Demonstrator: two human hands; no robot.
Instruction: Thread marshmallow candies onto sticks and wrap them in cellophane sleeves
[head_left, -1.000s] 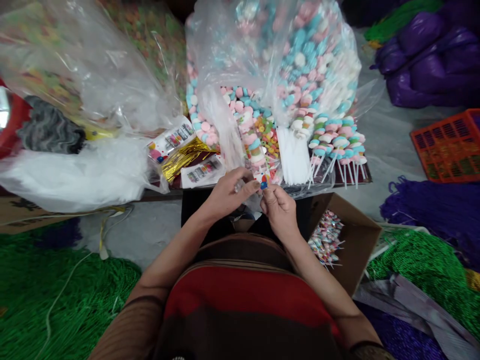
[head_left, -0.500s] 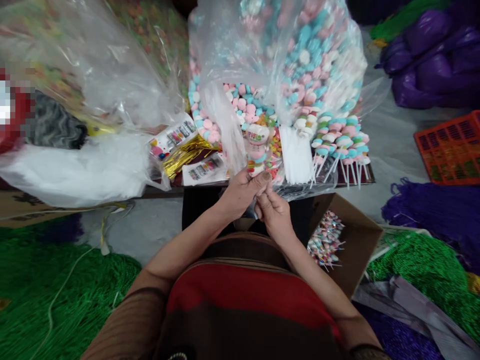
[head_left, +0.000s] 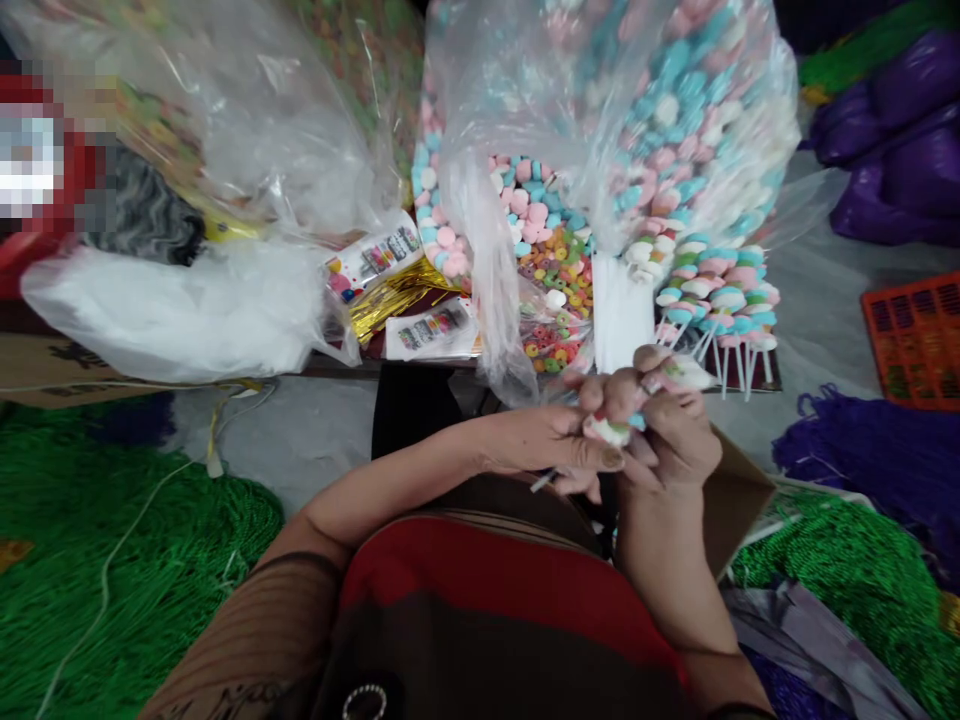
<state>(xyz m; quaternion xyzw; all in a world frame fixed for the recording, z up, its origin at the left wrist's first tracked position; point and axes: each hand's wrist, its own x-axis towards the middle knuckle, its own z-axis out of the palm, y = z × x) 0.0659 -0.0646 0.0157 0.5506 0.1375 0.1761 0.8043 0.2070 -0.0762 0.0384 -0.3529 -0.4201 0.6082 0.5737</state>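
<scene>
In front of my body I hold a candy skewer (head_left: 609,431) of white, pink and blue pieces, lying tilted between both hands. Its white stick (head_left: 543,481) pokes out below my left hand (head_left: 551,445), which is closed round the candy. My right hand (head_left: 681,432) is closed at the other end, where a whitish wrapper tip (head_left: 690,372) sticks out past the fingers. The fingers hide much of the candy. Just beyond them lie white sticks (head_left: 624,310) and a pile of marshmallow skewers (head_left: 720,290) at the table's right end.
Big clear bags of marshmallows (head_left: 675,120) and ring candies (head_left: 559,265) stand at the back. Printed labels (head_left: 433,332), gold ties (head_left: 394,296) and a bag of white wrappers (head_left: 180,325) lie leftward. A cardboard box (head_left: 739,490) stands on the right, partly behind my arm.
Both hands have moved right with the skewer, from in front of the candy bag. The skewer was upright and is now tilted, with my right hand at its far end. The view has shifted slightly.
</scene>
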